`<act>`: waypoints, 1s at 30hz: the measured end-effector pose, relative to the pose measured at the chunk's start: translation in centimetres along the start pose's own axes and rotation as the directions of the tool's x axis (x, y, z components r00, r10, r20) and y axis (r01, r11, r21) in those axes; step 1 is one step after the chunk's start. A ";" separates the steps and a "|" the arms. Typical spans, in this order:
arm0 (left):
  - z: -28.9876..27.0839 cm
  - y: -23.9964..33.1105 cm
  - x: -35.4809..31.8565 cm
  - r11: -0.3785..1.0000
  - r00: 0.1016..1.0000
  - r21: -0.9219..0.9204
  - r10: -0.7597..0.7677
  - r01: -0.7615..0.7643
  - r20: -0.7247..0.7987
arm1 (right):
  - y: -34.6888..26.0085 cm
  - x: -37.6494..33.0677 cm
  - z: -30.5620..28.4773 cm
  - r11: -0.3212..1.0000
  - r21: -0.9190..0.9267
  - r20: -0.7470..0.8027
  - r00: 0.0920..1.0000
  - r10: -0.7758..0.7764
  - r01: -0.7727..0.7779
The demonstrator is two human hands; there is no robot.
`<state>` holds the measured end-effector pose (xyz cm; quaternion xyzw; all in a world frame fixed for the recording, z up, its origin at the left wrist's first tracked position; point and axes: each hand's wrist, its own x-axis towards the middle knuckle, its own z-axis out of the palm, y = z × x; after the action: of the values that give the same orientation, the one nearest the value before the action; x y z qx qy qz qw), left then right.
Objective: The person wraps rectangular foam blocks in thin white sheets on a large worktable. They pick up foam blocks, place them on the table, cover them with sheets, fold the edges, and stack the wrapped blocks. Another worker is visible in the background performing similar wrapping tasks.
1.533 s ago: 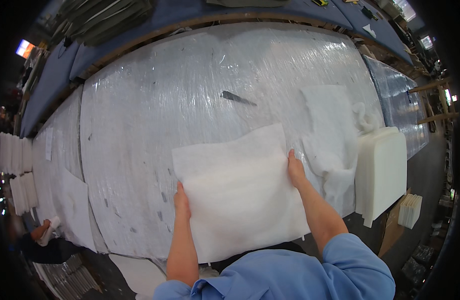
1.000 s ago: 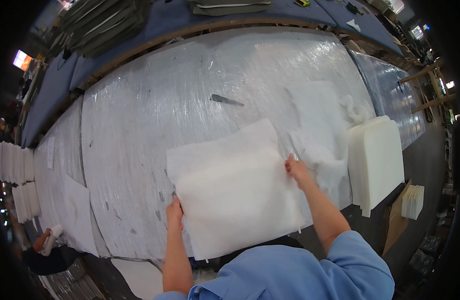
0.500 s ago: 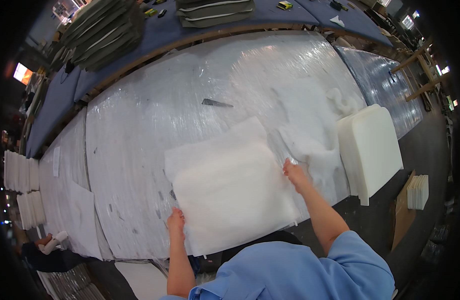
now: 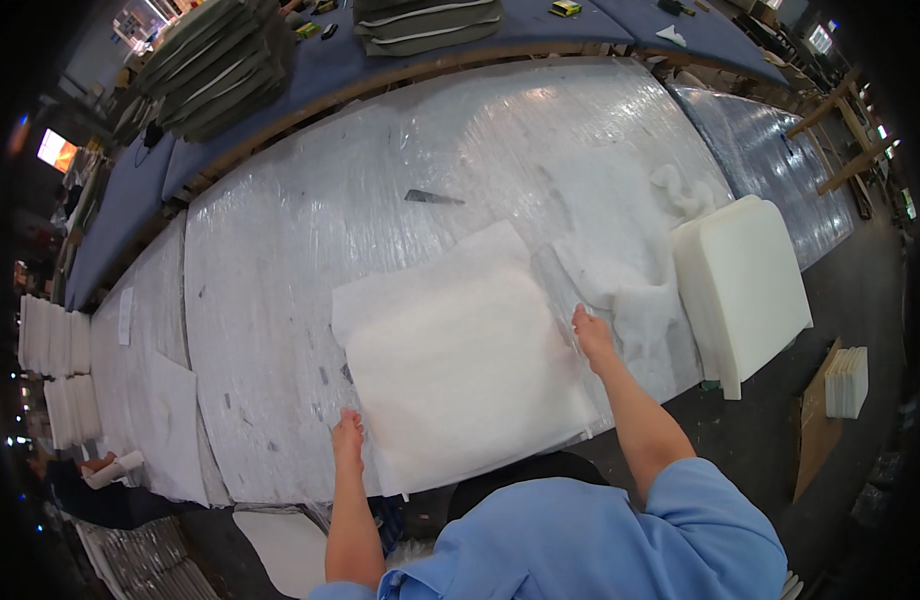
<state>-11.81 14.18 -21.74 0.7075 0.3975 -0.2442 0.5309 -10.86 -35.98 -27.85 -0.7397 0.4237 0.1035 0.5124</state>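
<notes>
A white square pad (image 4: 460, 370), covered in soft fluffy batting, lies in front of me on the plastic-wrapped table surface (image 4: 300, 240). Its batting (image 4: 430, 270) spreads flat past the pad's far edge. My left hand (image 4: 348, 438) is beside the pad's near left side, fingers loosely apart and pointing away from me. Along the right side is my right hand (image 4: 593, 335), open with slightly bent fingers. Neither hand visibly grips anything; whether the fingertips touch the batting edge I cannot tell. Right of that hand lies a crumpled piece of white batting (image 4: 625, 270).
A stack of white foam cushions (image 4: 745, 290) stands at the table's right edge. A dark flat strip (image 4: 433, 197) lies farther back. Grey-green cushion covers (image 4: 215, 70) are piled on the blue table (image 4: 540, 32) beyond. At the far left another person's hand (image 4: 100, 463) shows.
My right hand has shifted slightly right, away from the pad's edge. The left hand remains beside the pad. The whole view has tilted a little; the pad stays in place.
</notes>
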 end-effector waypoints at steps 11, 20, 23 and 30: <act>3.3 -5.7 -1.1 0.981 1.000 -0.193 -0.004 -0.001 -0.030 | 1.8 -6.9 2.2 0.978 -0.204 0.055 0.998 -0.039 0.049; 3.7 -6.2 -1.7 0.946 0.991 -0.315 0.106 -0.077 0.078 | 4.3 -2.4 2.0 0.992 -0.027 0.082 0.989 0.126 -0.124; 2.8 -6.3 -2.5 0.987 0.988 -0.034 0.156 -0.156 -0.003 | 4.2 -1.1 -2.1 0.990 0.046 0.185 0.975 0.120 -0.131; 3.9 -9.6 -5.0 0.995 0.987 -0.093 0.016 -0.031 -0.159 | 5.4 -6.7 -4.6 0.998 -0.011 0.223 0.973 0.060 -0.059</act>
<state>-22.19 10.13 -24.51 0.7032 0.4409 -0.1619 0.5338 -20.27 -36.98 -25.41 -0.7113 0.3852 0.2022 0.5521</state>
